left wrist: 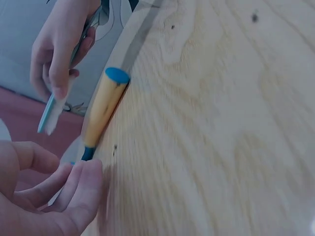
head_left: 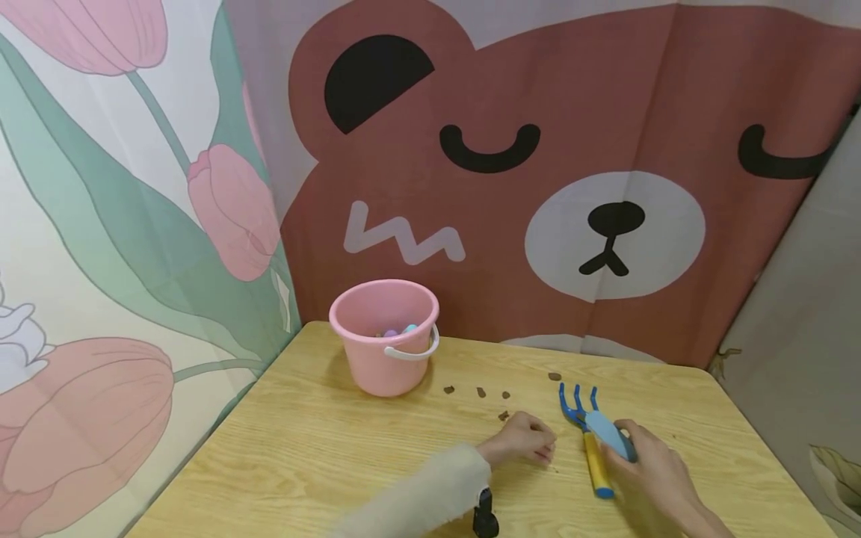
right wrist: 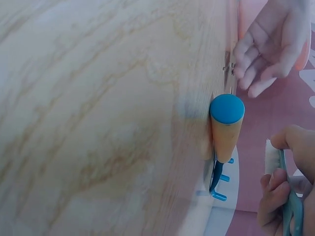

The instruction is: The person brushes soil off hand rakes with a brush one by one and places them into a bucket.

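Note:
My right hand (head_left: 655,471) holds a light blue brush (head_left: 608,435) over the table. White bristles (right wrist: 271,156) show on the brush in the right wrist view. Beneath and beside the brush lies a hand rake (head_left: 596,465) with blue tines and a yellow handle ending in a blue cap. Left of the rake, my left hand (head_left: 521,439) hovers by the tabletop with loosely bent fingers and nothing visible in them. Several small brown flakes (head_left: 480,392) are scattered beyond the left hand; one lies close to its knuckles.
At the back left of the wooden table (head_left: 282,448) stands a pink bucket (head_left: 386,373) with a white handle and a few coloured things inside. A bear-printed curtain (head_left: 498,224) hangs behind the table. Tulip-printed fabric (head_left: 121,224) borders the left side.

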A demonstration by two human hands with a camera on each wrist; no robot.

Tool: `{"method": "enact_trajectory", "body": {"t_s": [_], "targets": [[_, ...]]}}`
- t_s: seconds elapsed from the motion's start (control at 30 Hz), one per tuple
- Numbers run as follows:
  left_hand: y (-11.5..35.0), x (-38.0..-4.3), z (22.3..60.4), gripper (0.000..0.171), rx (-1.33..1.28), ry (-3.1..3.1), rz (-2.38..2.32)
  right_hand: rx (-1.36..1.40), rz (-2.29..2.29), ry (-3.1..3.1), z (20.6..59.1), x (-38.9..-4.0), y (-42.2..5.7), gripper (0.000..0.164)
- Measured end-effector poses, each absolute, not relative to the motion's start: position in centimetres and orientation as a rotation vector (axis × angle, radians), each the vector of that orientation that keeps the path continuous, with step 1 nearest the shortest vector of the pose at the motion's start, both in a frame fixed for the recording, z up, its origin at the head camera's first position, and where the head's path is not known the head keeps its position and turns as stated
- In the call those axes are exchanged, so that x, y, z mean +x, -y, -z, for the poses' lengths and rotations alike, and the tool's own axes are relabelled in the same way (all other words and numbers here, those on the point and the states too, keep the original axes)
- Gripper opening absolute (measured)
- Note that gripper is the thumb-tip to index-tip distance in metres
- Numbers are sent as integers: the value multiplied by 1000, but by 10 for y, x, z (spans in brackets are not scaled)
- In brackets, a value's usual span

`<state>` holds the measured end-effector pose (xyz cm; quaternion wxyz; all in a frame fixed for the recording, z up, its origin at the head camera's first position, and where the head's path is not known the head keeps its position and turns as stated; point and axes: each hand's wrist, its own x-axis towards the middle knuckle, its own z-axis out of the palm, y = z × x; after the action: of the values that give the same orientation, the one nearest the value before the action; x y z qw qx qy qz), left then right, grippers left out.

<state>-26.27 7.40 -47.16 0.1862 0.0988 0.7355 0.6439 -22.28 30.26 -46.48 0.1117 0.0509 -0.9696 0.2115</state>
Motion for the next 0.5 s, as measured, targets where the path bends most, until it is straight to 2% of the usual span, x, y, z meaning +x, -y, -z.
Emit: {"method": "enact_trajectory", "body": {"t_s": [0.5], "targets": [[-101,-266,477,14,243,-2105,-1597,134,-636,2897,465,-225,-307,56]]}}
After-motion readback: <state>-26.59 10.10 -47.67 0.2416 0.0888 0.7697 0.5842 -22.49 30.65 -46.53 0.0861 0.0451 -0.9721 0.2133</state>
